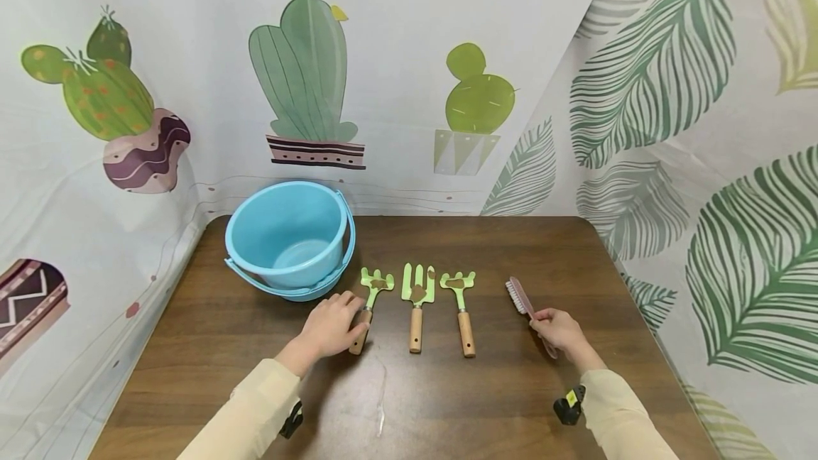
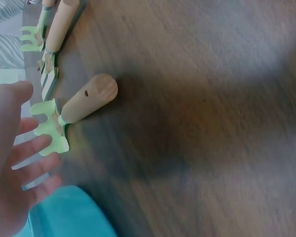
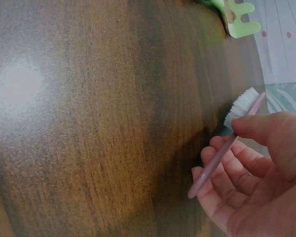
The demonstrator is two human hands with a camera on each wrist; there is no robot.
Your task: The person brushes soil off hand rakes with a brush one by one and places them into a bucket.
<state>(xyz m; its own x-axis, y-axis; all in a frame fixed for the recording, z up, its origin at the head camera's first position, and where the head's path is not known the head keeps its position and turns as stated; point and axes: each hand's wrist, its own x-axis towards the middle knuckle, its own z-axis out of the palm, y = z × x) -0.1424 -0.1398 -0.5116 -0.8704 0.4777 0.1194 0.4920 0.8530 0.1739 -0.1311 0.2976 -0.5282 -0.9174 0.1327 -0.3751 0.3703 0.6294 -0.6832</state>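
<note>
While right hand (image 1: 561,331) pinches brush (image 1: 522,297), left hand (image 1: 331,325) partly hides rake handle (image 1: 358,345)

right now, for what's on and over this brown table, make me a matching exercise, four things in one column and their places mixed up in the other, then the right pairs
Things
1. round light-blue plastic bucket
2. pink brush with white bristles
3. three-pronged green fork with a wooden handle
4. bare left hand

Places
A. next to the leftmost green-headed, wooden-handled rake, gripping nothing
B. back left part of the brown wood-grain table
C. between the leftmost rake and the rightmost green-headed, wooden-handled rake
D. in the bare right hand

Right pairs: 1-B, 2-D, 3-C, 4-A
</note>
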